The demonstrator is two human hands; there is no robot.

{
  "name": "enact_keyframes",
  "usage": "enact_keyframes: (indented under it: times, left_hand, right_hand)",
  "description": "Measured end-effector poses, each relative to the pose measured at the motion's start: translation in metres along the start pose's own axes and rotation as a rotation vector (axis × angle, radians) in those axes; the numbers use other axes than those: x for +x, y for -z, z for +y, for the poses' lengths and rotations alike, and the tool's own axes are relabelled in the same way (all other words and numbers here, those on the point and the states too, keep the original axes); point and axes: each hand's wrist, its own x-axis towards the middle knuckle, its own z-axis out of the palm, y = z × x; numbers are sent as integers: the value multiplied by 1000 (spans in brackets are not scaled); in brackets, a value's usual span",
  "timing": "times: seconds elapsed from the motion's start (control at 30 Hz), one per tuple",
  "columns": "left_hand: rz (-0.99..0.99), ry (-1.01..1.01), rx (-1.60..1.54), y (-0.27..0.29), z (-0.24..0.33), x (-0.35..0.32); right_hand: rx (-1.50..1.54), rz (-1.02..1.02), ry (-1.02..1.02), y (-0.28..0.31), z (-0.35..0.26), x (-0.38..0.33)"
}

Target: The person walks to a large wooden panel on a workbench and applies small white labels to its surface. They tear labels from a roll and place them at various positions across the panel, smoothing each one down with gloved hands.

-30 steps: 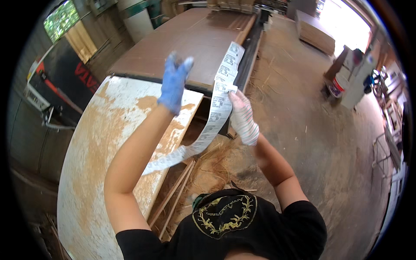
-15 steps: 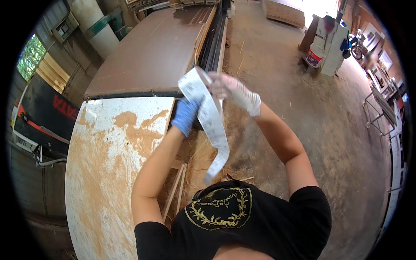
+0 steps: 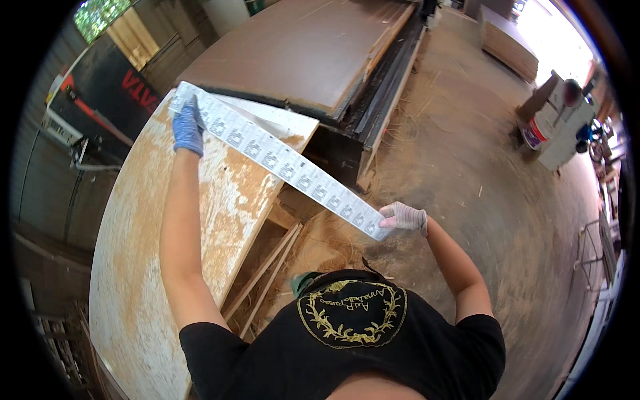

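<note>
White label strip [image 3: 285,167], print [image 3: 304,181] too small

Dusty brown floor [image 3: 460,240], dk wall [image 3: 40,177] on L, sm. window [image 3: 100,19] w/ leafy view top L, brown-topped table [image 3: 287,50] up ctr, stacked boards [image 3: 508,45] nr bright opening [image 3: 557,33] top R

One left hand [image 3: 189,127], one right hand [image 3: 404,218], one label strip [image 3: 287,165]. One white table [image 3: 150,247]; by its right edge, two sticks [image 3: 263,272]; beyond its far edge, one brown panel [image 3: 300,57]. One bucket [image 3: 533,135], one board stack [image 3: 509,48].
</note>
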Motion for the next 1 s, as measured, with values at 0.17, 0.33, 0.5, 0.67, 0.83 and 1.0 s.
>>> enact_keyframes:
  times: [0.17,0.33,0.5,0.67,0.83,1.0]
  left_hand:
    - [247,6,160,134,37,31]
    - [412,112,154,278,84,57]
    - [832,132,85,318,65,-22]
    - [412,828,-690,210,-49,-156]
    - [122,589,-232,170,-67,-153]
    - [315,463,-155,190,-65,-135]
  right_hand:
    - [-177,24,-34,9,-9,46]
    - [-273,31,143,-8,-62,112]
    - [-137,14,385,-57,-136,183]
    - [48,6,353,-120,-183,252]
    - [-16,-250,454,-158,-205,283]
    - [78,-202,375,-185,-213,286]
